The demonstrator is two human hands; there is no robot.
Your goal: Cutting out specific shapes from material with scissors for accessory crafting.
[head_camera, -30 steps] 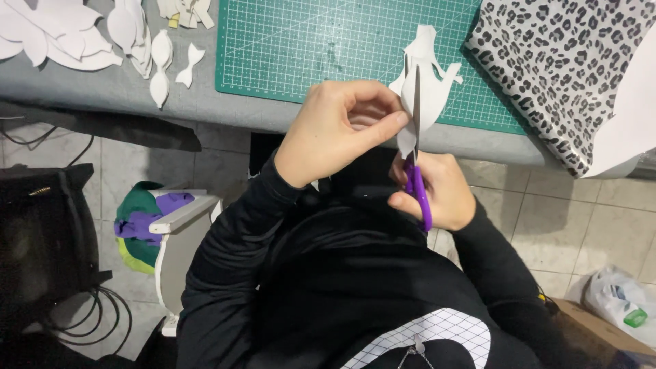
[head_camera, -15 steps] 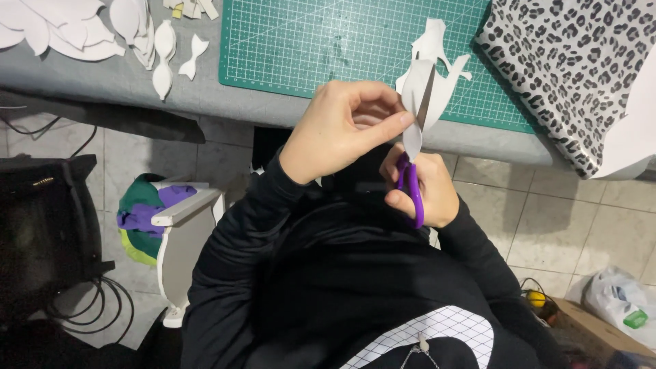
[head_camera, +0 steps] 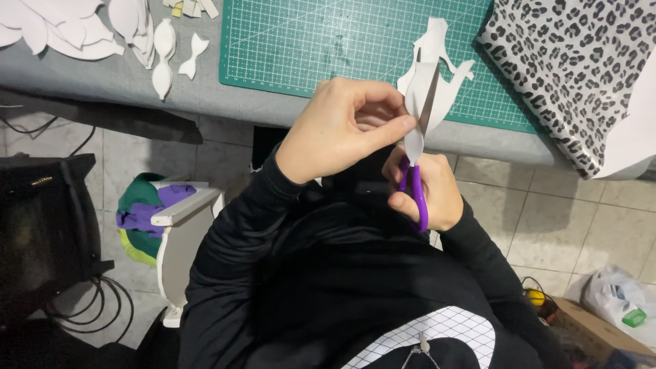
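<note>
My left hand (head_camera: pixel 338 130) pinches a white paper cutout (head_camera: pixel 429 85) w/ wavy, lobed edges, right hand (head_camera: pixel 425 191) curled thru purple scissors (head_camera: pixel 415 184), blade against it.

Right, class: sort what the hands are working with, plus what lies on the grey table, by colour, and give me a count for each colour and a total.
White: 2, the paper cut-out pinched by the left hand, and the heap of cut paper shapes
Purple: 1, the scissors in the right hand
Green: 1, the cutting mat
Black-and-white spotted: 1, the leopard-print sheet
Total: 5
</note>
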